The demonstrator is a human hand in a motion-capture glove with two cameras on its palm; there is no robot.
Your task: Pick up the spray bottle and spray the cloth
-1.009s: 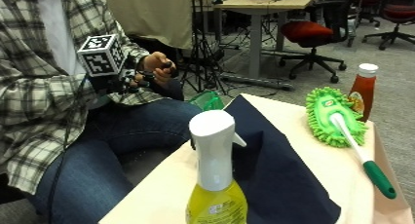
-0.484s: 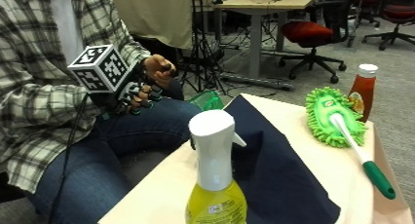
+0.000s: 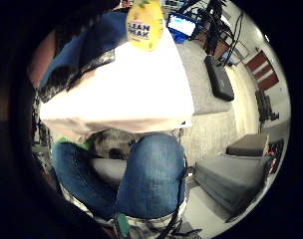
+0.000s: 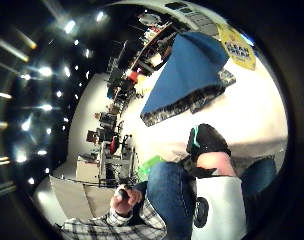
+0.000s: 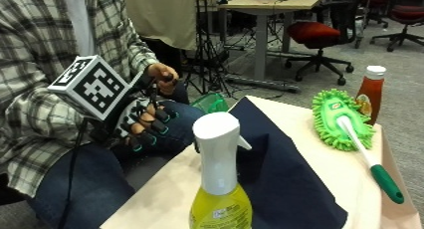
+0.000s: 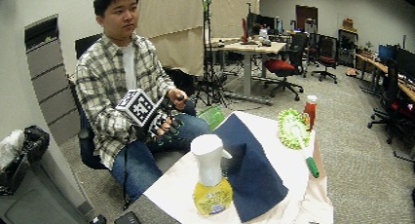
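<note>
Above my lap, short of the bench edge, I see my gloved right hand (image 5: 147,125) hanging with its fingers loosely curled and grasping nothing, apart from every item on the bench (image 5: 318,159). My bare left hand (image 5: 161,72) sits behind it, closed round a small dark object I cannot make out.

Beyond the hand, the dark blue cloth (image 5: 278,174) lies spread lengthwise along the bench, one end reaching the far edge, where something green (image 5: 211,102) shows just behind it. On the near end stands the spray bottle (image 5: 218,189), upright, with a white trigger head and yellow liquid inside; it stands at the cloth's near edge, though I cannot tell whether its base rests on the fabric. From the little finger side palm view the bottle's yellow label (image 3: 145,25) appears at the far end of the pale bench top, with the cloth beside it and my jeans close under the camera.

Further out, past the cloth, a bright green fluffy duster (image 5: 339,118) lies flat, its white and green handle (image 5: 371,162) pointing to the near side. A ketchup bottle (image 5: 370,92) stands upright just behind the duster's head
</note>
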